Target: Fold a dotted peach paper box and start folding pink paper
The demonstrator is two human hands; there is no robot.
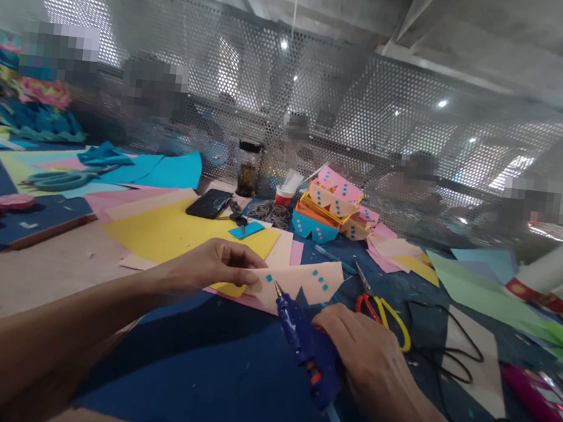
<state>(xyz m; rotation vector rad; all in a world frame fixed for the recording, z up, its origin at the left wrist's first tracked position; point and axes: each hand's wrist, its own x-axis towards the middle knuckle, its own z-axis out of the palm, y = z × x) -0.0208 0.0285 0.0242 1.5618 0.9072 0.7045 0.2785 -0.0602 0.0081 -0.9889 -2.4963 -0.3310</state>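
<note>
My left hand (228, 264) pinches the left end of a peach paper cutout (290, 280), which has a notch in its lower edge. Small blue squares sit on it, several at the right and one near my left fingers. My right hand (358, 340) grips a blue hot glue gun (305, 344), a clear glue stick trailing from its back end. The nozzle tip is at the paper, just below the left blue square; whether it touches I cannot tell. A small blue paper strip (246, 230) lies beyond my left hand on yellow paper (173, 230).
Scissors (384, 316) with red and yellow handles lie right of the paper, near a black cable (451, 363). Behind stand stacked decorated cutouts (329, 206), a paper cup (284, 195), a dark jar (248, 170) and a phone (209, 203). A perforated metal screen (255, 81) borders the table.
</note>
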